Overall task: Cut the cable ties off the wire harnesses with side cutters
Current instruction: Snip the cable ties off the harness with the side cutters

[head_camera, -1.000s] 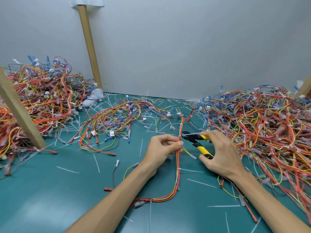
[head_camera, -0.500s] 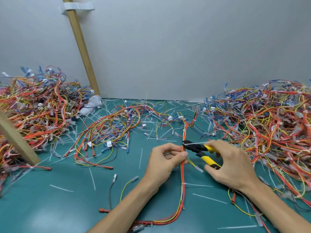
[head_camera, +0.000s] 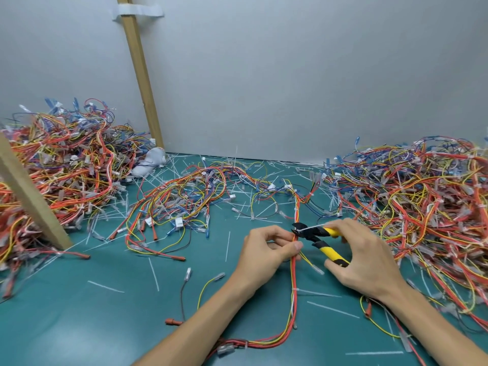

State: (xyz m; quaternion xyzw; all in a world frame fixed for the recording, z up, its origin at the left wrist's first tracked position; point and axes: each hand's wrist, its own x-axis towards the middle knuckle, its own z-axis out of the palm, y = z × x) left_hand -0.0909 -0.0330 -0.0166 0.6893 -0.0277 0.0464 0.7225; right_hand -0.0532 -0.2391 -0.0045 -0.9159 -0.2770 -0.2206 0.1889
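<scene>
Near centre of the green mat, the left hand pinches a red, orange and yellow wire harness between thumb and fingers. The right hand grasps the yellow-and-black handles of the side cutters. Their black nose meets the harness just beyond the left thumb, at a white cable tie. The left heap and right heap of harnesses flank the work, and cut ties litter the mat.
</scene>
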